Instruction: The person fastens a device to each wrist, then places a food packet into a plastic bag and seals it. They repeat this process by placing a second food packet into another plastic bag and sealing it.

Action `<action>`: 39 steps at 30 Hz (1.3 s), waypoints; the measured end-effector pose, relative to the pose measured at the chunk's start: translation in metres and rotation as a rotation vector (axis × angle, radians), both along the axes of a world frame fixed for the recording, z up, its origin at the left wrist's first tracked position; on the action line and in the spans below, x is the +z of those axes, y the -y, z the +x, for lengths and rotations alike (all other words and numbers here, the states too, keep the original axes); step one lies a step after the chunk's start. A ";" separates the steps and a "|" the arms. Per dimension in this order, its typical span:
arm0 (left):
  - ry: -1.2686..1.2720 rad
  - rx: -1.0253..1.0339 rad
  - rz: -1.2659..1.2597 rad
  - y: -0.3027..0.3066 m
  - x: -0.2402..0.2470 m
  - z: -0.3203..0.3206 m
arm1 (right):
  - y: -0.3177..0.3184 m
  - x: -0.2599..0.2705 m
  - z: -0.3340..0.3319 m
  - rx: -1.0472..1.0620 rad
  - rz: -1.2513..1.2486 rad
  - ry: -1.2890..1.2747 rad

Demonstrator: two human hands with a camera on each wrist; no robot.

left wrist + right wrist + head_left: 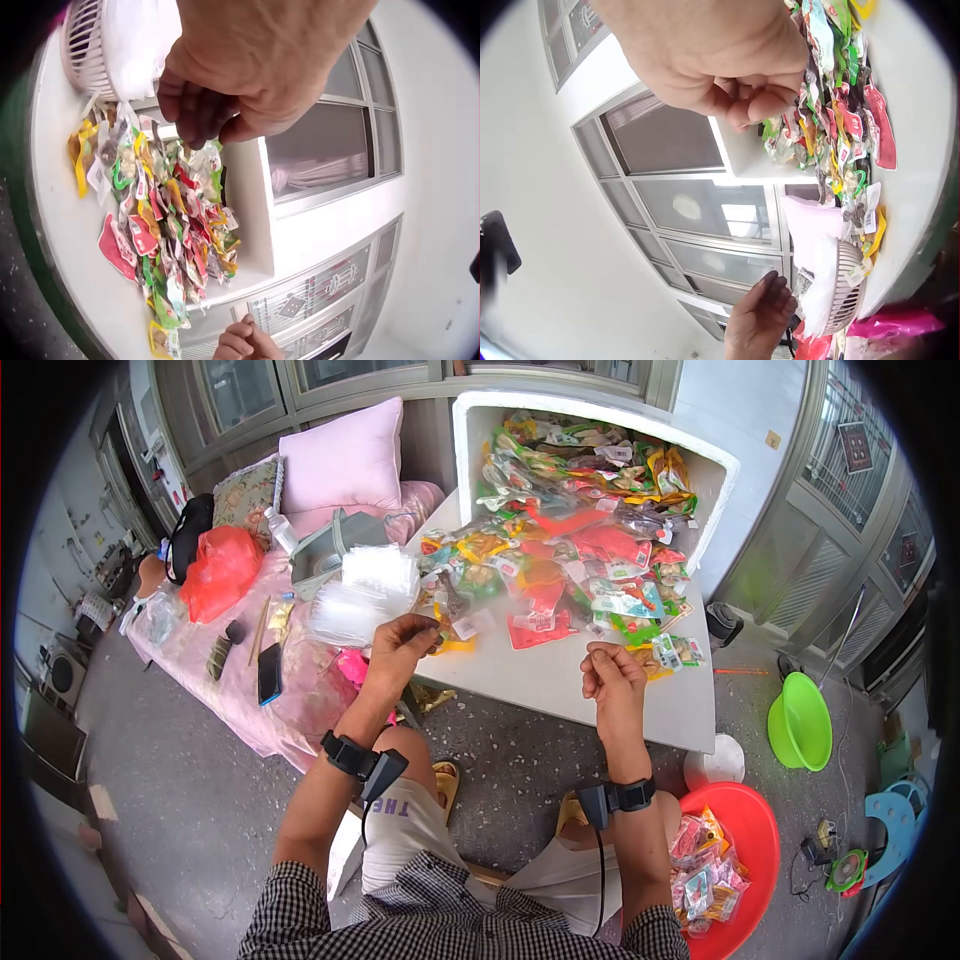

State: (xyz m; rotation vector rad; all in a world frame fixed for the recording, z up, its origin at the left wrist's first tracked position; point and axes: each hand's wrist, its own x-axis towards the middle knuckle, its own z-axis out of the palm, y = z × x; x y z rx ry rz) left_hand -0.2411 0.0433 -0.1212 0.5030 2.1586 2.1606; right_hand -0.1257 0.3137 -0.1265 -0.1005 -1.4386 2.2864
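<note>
Left hand [398, 648]: fingertips bunched against the thumb; whether they pinched anything could not be told. Right hand [612, 672]: fingers curled shut, thumb on the forefinger, nothing seen inside. Just beyond both hands, snack packets [560, 550] lay heaped on the white table [560, 685], spilling from a foam box [468, 422]. A stack of clear bags [362, 592] sat just beyond the left hand. Both forearms reached forward, the hands held apart over the near table edge.
</note>
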 end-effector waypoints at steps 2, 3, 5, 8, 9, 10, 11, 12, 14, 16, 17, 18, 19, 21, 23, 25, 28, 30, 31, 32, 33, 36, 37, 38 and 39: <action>-0.059 0.119 -0.003 0.020 0.010 -0.035 | 0.000 -0.010 -0.005 -0.003 0.017 0.044; -0.070 0.174 0.012 0.027 0.017 -0.051 | 0.000 -0.015 -0.007 -0.006 0.026 0.066; -0.094 0.274 -0.041 0.042 0.027 -0.086 | 0.000 -0.027 -0.012 0.011 0.028 0.102; -0.074 0.338 -0.135 0.057 0.033 -0.131 | 0.002 -0.038 -0.017 0.056 0.088 0.175; -0.097 0.348 -0.173 0.059 0.031 -0.145 | 0.002 -0.039 -0.017 0.074 0.114 0.193; -0.129 0.370 -0.217 0.060 0.026 -0.162 | 0.002 -0.038 -0.017 0.093 0.142 0.208; -0.161 0.393 -0.260 0.057 0.024 -0.174 | 0.002 -0.039 -0.017 0.111 0.171 0.222; -0.195 0.413 -0.304 0.056 0.021 -0.184 | 0.000 -0.042 -0.018 0.122 0.171 0.232; -0.356 0.518 -0.528 0.048 0.016 -0.197 | -0.001 -0.045 -0.018 0.116 0.180 0.255; -0.391 0.553 -0.694 0.038 0.015 -0.208 | -0.003 -0.048 -0.017 0.117 0.183 0.275; -0.438 0.566 -0.787 0.035 0.015 -0.215 | -0.004 -0.049 -0.017 0.121 0.183 0.282; -0.484 0.578 -0.880 0.032 0.014 -0.220 | -0.005 -0.050 -0.017 0.126 0.183 0.291; -0.528 0.590 -0.972 0.030 0.011 -0.226 | -0.006 -0.052 -0.017 0.128 0.179 0.294; -0.596 0.577 -1.095 0.030 0.007 -0.232 | -0.009 -0.056 -0.018 0.136 0.172 0.302; -0.603 0.533 -1.170 0.033 0.007 -0.237 | -0.011 -0.057 -0.017 0.132 0.176 0.320; -0.545 0.459 -1.196 0.039 0.012 -0.239 | -0.012 -0.059 -0.016 0.128 0.186 0.337; -0.616 0.538 -0.978 0.049 0.022 -0.227 | -0.012 -0.061 -0.014 0.122 0.200 0.363; -0.730 0.596 -0.853 0.060 0.030 -0.221 | -0.011 -0.061 -0.013 0.127 0.196 0.374; -0.631 0.538 -0.701 0.069 0.030 -0.224 | -0.009 -0.061 -0.012 0.130 0.192 0.374; -0.533 0.480 -0.550 0.074 0.036 -0.222 | -0.008 -0.061 -0.012 0.134 0.188 0.372; -0.437 0.422 -0.398 0.078 0.041 -0.220 | -0.005 -0.062 -0.012 0.137 0.186 0.368; -0.362 0.345 -0.203 0.089 0.053 -0.215 | 0.001 -0.062 -0.010 0.160 0.167 0.367; -0.372 0.304 -0.105 0.090 0.056 -0.215 | 0.002 -0.062 -0.009 0.171 0.164 0.361; -0.378 0.307 -0.071 0.090 0.058 -0.214 | 0.003 -0.064 -0.008 0.181 0.162 0.355; -0.414 0.313 -0.052 0.090 0.061 -0.214 | 0.003 -0.066 -0.007 0.189 0.159 0.349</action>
